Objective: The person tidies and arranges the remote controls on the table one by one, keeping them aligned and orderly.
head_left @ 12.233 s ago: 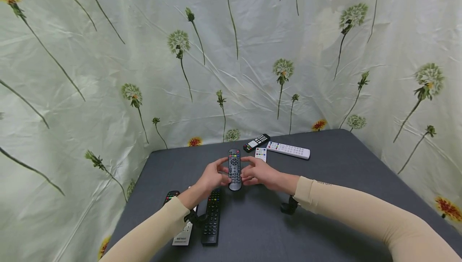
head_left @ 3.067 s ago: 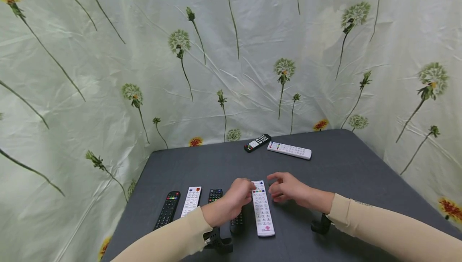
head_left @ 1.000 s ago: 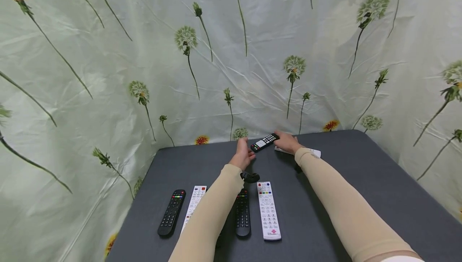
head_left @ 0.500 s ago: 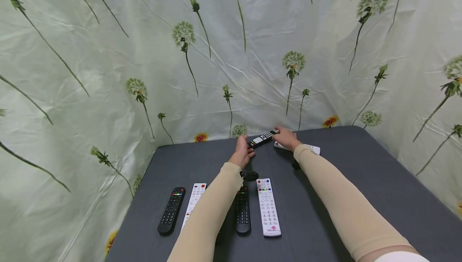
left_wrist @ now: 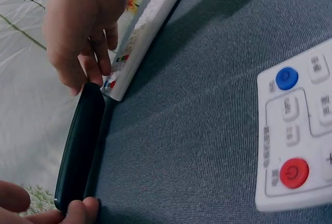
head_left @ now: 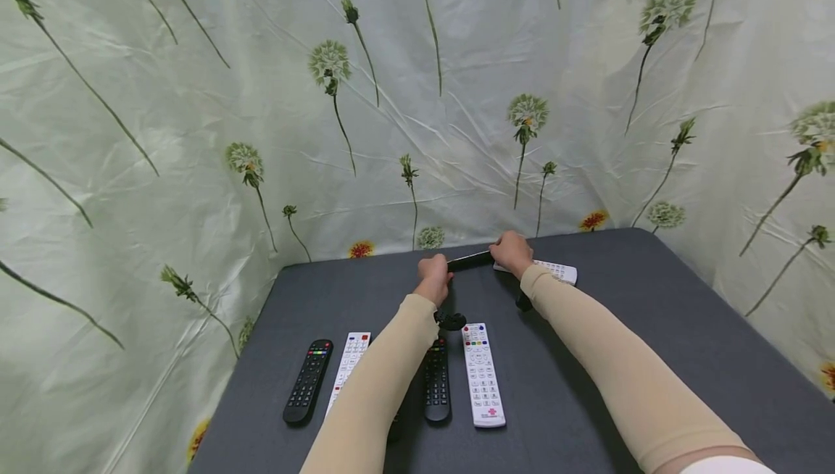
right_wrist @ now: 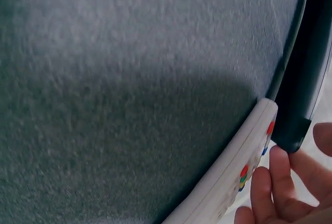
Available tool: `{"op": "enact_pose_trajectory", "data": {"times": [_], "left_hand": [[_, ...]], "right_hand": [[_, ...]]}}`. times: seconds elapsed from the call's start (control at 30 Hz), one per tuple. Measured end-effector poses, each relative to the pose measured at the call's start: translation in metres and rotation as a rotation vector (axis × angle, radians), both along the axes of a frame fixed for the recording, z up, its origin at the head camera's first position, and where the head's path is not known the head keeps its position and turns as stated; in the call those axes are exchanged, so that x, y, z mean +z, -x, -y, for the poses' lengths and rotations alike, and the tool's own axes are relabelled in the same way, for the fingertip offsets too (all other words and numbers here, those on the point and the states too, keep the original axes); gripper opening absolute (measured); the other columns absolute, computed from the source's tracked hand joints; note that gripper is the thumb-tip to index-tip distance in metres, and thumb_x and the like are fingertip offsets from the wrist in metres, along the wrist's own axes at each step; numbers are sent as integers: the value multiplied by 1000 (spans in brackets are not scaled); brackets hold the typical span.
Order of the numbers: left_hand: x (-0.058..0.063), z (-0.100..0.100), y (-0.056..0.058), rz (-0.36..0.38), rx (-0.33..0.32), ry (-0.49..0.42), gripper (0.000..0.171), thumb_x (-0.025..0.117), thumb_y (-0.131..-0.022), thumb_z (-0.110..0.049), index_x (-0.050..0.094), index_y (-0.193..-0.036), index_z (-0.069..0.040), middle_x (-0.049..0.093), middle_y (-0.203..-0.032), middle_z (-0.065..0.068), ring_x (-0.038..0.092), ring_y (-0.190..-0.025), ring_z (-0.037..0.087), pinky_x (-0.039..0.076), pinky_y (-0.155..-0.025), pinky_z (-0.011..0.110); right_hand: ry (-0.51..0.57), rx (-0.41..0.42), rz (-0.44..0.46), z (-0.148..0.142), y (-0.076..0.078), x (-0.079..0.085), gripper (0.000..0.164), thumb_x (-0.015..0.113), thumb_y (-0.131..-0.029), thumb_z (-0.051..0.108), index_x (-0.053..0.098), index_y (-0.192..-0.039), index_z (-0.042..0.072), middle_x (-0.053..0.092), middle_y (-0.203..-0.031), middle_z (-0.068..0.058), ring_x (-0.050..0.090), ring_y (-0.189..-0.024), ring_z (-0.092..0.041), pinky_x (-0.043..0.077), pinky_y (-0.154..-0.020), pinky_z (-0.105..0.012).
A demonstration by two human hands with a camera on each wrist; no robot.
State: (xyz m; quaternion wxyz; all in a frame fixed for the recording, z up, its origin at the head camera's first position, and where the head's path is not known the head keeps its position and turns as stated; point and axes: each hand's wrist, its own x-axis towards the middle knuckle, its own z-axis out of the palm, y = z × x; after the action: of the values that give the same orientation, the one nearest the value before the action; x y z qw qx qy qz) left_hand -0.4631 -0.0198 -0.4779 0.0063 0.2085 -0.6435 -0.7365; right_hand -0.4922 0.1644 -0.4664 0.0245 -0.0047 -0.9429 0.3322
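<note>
A black remote control (head_left: 471, 262) is held between both hands at the back of the table, tilted so its keys are out of sight. My left hand (head_left: 433, 276) pinches its left end; in the left wrist view, fingertips grip the remote control's near end. The right hand (head_left: 513, 251) has fingers and thumb at the other end, seen closely in the right wrist view. Just beside that hand lies a white remote control (head_left: 554, 272), partly covered by the hand and wrist in the head view.
Nearer the front, several remote controls lie in a row: a black one (head_left: 308, 383), a white one (head_left: 349, 362) partly under the left sleeve, another black one (head_left: 437, 387) and a white one (head_left: 483, 376). A flower-printed curtain (head_left: 365, 133) hangs behind the dark grey table (head_left: 587, 329).
Over the last half second the black remote control has turned from keys up to keys hidden, and my left fingers have closed on it. Earlier, other remote controls were placed in the front row.
</note>
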Motion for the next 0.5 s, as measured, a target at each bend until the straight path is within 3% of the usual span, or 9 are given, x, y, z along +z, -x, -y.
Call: {"op": "enact_pose_trajectory", "data": {"times": [0.13, 0.23, 0.37, 0.5], "left_hand": [[-1, 3, -1, 8, 78, 35, 41, 52, -96, -4, 55, -135, 8, 63, -121, 26, 63, -77, 28, 49, -71, 37], [-1, 4, -3, 3, 109, 28, 22, 62, -93, -3, 70, -112, 5, 72, -96, 23, 68, -85, 35, 49, -71, 38], [1, 4, -7, -43, 131, -11, 19, 69, -89, 0, 75, -107, 4, 73, -99, 22, 69, -95, 38, 54, -79, 45], [2, 4, -10, -79, 180, -71, 26, 68, -87, 5, 74, -112, 3, 71, -109, 22, 69, -98, 37, 52, -82, 47]], "right_hand": [[12, -50, -25, 3, -2, 0, 31, 61, -100, 24, 78, -89, 1, 67, -67, -5, 62, -68, -28, 50, -74, -47], [52, -106, -47, 4, -2, 0, 25, 66, -96, 22, 79, -99, 1, 72, -74, -8, 66, -74, -28, 53, -76, -44], [211, -167, 7, 7, -4, 1, 30, 71, -92, 17, 73, -119, 2, 74, -97, -13, 68, -84, -28, 54, -83, -42], [476, -155, 121, 8, -9, 6, 45, 68, -93, 6, 59, -138, 1, 65, -122, -20, 67, -98, -36, 56, -86, -45]]}}
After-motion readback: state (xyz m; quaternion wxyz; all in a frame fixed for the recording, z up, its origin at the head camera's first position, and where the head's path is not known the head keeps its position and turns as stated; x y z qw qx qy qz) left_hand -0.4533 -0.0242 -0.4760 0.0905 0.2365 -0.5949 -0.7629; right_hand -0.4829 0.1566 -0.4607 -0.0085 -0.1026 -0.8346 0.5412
